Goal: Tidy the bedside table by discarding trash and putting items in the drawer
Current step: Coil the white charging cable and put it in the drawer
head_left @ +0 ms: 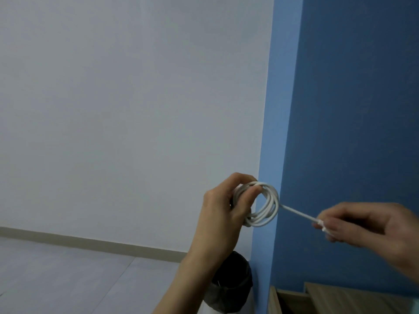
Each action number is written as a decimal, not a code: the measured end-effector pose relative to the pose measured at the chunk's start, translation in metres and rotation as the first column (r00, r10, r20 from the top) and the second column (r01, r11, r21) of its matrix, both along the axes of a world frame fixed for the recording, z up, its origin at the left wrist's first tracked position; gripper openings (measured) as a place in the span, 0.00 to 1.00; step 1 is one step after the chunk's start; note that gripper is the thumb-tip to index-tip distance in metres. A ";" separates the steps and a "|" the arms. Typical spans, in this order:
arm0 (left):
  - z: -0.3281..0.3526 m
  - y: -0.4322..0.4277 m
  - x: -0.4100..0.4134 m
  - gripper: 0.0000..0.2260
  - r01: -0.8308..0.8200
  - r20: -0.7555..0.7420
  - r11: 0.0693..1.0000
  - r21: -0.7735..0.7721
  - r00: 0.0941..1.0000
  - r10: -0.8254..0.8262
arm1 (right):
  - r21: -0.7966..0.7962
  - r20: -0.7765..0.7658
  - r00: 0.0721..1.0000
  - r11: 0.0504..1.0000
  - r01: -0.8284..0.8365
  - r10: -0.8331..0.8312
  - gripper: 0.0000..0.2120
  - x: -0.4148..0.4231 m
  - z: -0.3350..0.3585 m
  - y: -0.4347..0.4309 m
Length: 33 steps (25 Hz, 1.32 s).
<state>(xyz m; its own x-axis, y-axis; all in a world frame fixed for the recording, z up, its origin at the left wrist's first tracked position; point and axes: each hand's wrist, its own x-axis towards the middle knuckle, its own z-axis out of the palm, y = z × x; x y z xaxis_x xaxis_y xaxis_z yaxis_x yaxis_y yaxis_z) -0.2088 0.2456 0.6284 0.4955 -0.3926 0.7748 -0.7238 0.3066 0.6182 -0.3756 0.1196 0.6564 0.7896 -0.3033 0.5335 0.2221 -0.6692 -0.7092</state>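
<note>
The left hand (223, 208) is holding a white cable (265, 206) wound into a small coil, its fingers (248, 192) pinching the top of the loops against the thumb, raised in front of the wall corner where white paint is meeting blue. From the right edge of the coil a short straight tail is running rightward and slightly downward to the right hand (367, 225), whose fingers are closing narrowly on the plug end (322, 224). So the cable's free length is lying along a left-to-right line between the two hands, taut, with the coil on the left and the loose end on the right.

The step in hand is probably the last wrap: the right hand is the one nearer the tail and would be carrying it round or through the loops. Below, at the lower right, the wooden surface (353, 295) and what looks like an open drawer (288, 301) are showing, while a dark-lined bin (233, 282) is standing on the floor behind the left wrist.
</note>
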 end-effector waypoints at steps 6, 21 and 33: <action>-0.009 -0.012 -0.011 0.04 -0.195 0.165 0.980 -0.042 0.966 0.200 | 0.557 0.135 0.959 0.782 -0.281 0.248 0.29 0.022 -0.016 0.017; -0.016 -0.025 -0.027 0.05 -0.162 0.070 0.974 -0.159 0.982 0.175 | 0.194 0.645 0.715 0.963 0.187 -0.269 0.11 0.079 -0.042 0.035; -0.011 -0.020 -0.018 0.18 -0.238 0.185 0.970 0.045 0.956 0.226 | 0.440 0.435 0.893 0.892 -0.100 -0.114 0.17 0.084 -0.049 0.028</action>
<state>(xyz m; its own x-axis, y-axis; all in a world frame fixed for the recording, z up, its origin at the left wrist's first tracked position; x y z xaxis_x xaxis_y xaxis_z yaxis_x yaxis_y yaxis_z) -0.2267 0.2251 0.6171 0.4359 -0.3364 0.8348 -0.8699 0.0804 0.4866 -0.2915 0.1476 0.6072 0.5018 -0.5938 0.6290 0.5763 -0.3127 -0.7550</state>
